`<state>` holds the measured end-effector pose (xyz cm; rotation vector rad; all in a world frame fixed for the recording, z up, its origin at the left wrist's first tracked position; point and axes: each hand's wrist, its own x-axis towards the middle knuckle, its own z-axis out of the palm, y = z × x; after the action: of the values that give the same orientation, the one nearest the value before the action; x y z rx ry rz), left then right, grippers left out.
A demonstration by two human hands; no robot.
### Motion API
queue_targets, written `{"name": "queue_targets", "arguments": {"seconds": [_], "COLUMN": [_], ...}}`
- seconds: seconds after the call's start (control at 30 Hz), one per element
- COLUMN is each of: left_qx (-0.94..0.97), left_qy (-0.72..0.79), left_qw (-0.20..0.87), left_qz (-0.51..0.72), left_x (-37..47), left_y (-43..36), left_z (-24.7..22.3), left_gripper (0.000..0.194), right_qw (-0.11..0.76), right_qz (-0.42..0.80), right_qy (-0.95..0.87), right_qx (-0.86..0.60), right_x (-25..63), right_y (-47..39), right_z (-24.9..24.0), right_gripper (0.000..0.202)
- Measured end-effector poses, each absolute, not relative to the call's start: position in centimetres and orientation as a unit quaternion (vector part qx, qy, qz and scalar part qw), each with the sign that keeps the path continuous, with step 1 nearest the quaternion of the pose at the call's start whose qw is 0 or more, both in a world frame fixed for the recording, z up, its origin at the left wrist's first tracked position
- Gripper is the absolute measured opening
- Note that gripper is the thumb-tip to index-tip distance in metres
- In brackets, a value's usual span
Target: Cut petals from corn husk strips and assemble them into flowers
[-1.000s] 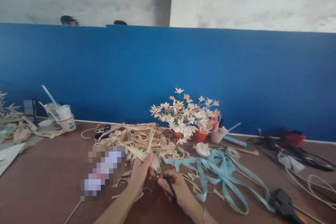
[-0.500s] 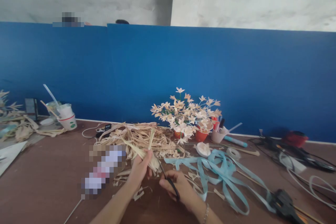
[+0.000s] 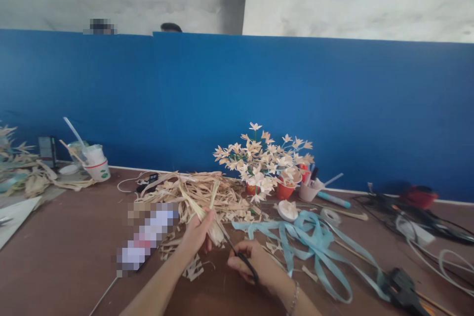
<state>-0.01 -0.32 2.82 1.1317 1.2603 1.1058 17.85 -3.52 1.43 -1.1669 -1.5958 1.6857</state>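
My left hand (image 3: 197,232) is closed around pale dried husk (image 3: 215,231), which looks like corn husk. Two narrow strips stick up above my fingers in a V, and a wider part hangs out on the right. My right hand (image 3: 257,262) grips black-handled scissors (image 3: 247,262), fingers wrapped about the handles. Their blades point up and left, close to the husk's right side; whether they touch it I cannot tell. Behind my left hand spreads a loose pile of dried husk strips (image 3: 200,186). Small cut scraps (image 3: 194,269) lie on the table below that hand.
Potted husk flowers (image 3: 264,158) stand behind the pile against a blue partition (image 3: 222,89). Tangled blue ribbon (image 3: 314,242) and a black glue gun (image 3: 402,289) lie to the right, among cables. A pixelated phone-like object (image 3: 148,237) is at left. Two heads show above the partition.
The left husk strip now stands more upright, opening a clearer V. Scissors and right hand have shifted slightly right. More scraps show below my left hand.
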Motion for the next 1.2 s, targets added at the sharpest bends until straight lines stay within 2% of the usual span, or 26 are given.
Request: {"name": "queue_targets", "arguments": {"seconds": [0.73,1.2], "left_qx": [0.531,0.537], "left_qy": [0.491,0.510], "left_qw": [0.543,0.547], "left_qz": [0.427,0.389], "left_x": [-1.0,-1.3], "left_y": [-0.4,-0.1], "left_z": [2.8,2.4], "left_gripper": [0.041,0.036], "right_qw": [0.196,0.199], "right_qz": [0.610,0.606], "right_qy": [-0.640,-0.642], "right_qx": [-0.424,-0.426], "right_x": [19.1,19.3], "right_y": [-3.2,-3.0], "right_z": [1.1,1.2], "right_gripper": [0.029,0.025]}}
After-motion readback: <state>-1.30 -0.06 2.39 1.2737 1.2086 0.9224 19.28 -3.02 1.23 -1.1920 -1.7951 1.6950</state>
